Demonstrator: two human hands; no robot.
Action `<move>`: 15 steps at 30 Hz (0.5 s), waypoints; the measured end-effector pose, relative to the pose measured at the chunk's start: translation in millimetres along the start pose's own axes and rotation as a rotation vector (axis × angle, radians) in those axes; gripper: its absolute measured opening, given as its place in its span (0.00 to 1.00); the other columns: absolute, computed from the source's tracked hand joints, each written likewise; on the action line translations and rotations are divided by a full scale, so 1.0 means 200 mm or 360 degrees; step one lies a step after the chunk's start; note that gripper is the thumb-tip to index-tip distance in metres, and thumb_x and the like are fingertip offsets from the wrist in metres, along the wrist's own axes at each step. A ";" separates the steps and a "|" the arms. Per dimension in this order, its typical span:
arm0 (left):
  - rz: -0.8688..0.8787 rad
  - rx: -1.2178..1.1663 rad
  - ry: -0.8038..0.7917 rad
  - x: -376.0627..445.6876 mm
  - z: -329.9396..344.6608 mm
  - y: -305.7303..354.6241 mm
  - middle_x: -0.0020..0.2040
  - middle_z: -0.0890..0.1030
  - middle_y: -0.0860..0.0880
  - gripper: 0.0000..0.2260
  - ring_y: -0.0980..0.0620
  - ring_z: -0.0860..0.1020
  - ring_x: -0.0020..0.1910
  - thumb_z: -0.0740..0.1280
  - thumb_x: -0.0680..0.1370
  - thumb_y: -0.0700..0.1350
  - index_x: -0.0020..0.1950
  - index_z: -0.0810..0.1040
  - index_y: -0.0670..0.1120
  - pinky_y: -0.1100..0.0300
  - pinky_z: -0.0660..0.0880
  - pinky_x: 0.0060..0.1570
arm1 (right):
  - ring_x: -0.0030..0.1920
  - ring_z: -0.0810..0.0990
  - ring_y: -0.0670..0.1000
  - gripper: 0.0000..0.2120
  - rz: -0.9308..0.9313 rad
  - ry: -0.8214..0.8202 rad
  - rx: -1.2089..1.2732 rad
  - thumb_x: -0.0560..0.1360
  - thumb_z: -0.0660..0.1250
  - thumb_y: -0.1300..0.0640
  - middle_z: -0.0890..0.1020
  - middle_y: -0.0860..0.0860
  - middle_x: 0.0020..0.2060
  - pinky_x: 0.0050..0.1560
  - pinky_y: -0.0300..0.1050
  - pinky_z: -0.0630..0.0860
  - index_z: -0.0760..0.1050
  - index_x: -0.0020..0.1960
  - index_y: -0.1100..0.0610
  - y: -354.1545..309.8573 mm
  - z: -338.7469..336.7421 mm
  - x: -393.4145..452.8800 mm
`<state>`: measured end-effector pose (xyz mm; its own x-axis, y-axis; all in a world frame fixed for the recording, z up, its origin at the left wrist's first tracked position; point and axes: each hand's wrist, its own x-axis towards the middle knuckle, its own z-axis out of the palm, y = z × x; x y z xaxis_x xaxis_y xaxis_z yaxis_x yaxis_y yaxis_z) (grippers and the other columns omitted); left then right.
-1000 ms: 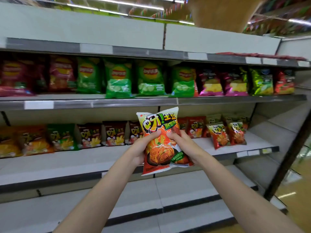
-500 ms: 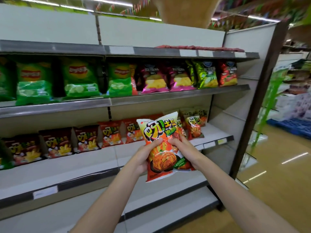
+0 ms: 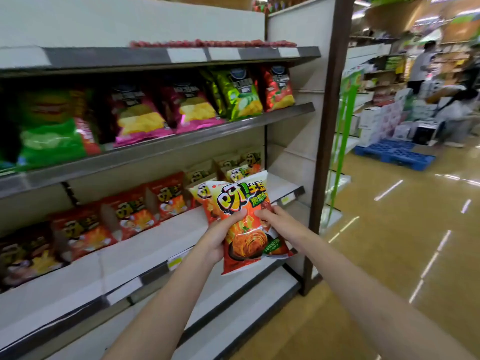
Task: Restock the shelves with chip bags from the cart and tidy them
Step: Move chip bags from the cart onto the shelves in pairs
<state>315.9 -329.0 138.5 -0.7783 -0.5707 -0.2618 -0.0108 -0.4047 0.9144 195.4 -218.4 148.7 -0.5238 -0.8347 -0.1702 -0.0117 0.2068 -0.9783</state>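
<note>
A tall white metal shelf unit [image 3: 145,245] fills the left. Near its right end, a glossy orange-red chip bag [image 3: 245,224] is held upright before the middle shelf, left hand [image 3: 220,237] and right hand [image 3: 279,224] clamped round its sides.

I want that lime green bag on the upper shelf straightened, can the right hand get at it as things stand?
Probably not yet: the right hand shares the orange bag with the left hand. The green bag itself stands unblocked at the shelf front.
</note>
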 end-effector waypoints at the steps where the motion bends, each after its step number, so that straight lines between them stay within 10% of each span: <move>1: -0.0018 -0.0009 -0.0025 0.07 0.04 -0.01 0.54 0.84 0.44 0.24 0.43 0.81 0.55 0.75 0.66 0.49 0.61 0.78 0.47 0.45 0.75 0.60 | 0.50 0.83 0.51 0.18 0.0009 0.0022 -0.0019 0.76 0.66 0.45 0.83 0.50 0.52 0.54 0.49 0.80 0.70 0.61 0.53 0.01 -0.06 0.04; 6: -0.0074 -0.0042 -0.0079 0.49 0.17 -0.04 0.52 0.84 0.44 0.21 0.44 0.81 0.52 0.75 0.66 0.48 0.57 0.79 0.49 0.49 0.78 0.51 | 0.46 0.83 0.46 0.07 0.0079 0.0041 -0.0134 0.77 0.66 0.48 0.83 0.48 0.49 0.47 0.39 0.79 0.73 0.53 0.49 0.02 -0.35 0.28; 15: -0.0184 -0.0088 -0.0119 1.14 0.28 0.01 0.55 0.83 0.43 0.28 0.42 0.81 0.55 0.77 0.64 0.49 0.63 0.77 0.47 0.48 0.77 0.55 | 0.51 0.80 0.48 0.25 0.0161 0.0043 -0.0348 0.74 0.68 0.43 0.79 0.50 0.55 0.47 0.38 0.76 0.66 0.65 0.52 0.00 -0.66 0.82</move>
<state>102.6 -420.0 98.2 -0.8184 -0.4641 -0.3389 -0.0701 -0.5048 0.8604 -3.6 -287.5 135.7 -0.5542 -0.7907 -0.2600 -0.1404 0.3967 -0.9072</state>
